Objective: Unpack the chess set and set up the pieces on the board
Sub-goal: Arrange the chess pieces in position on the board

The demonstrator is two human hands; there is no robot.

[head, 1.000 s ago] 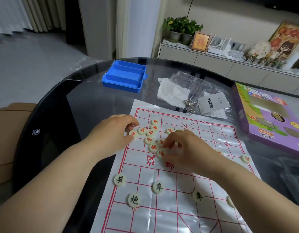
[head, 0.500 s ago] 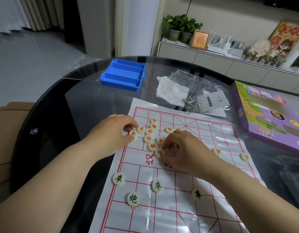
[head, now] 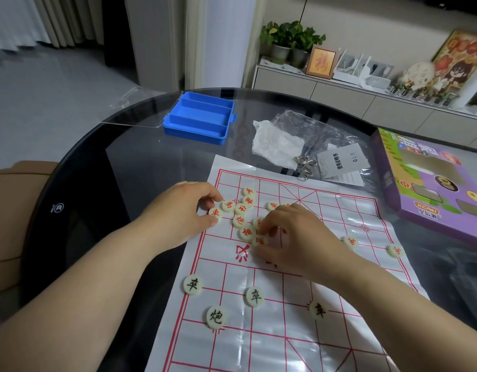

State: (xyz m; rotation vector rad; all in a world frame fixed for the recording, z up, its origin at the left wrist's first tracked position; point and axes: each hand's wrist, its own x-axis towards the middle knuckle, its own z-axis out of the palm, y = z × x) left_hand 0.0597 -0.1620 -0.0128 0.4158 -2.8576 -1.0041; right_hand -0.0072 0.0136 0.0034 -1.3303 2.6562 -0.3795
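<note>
To sort the heap of pieces (head: 240, 216) on the board (head: 283, 336), the left hand (head: 183, 210) pinches the leftmost piece (head: 215, 212) and the right hand (head: 296, 237) pinches the nearest piece (head: 259, 240).

The board (head: 339, 218) is white with a red grid. The red-character pieces (head: 240, 220) in its far half are cream, as are the black-character pieces (head: 215, 316) nearer its near edge. The tray (head: 200, 118) is bright blue, the box (head: 430, 189) purple and green, the table (head: 124, 170) glossy black.
</note>
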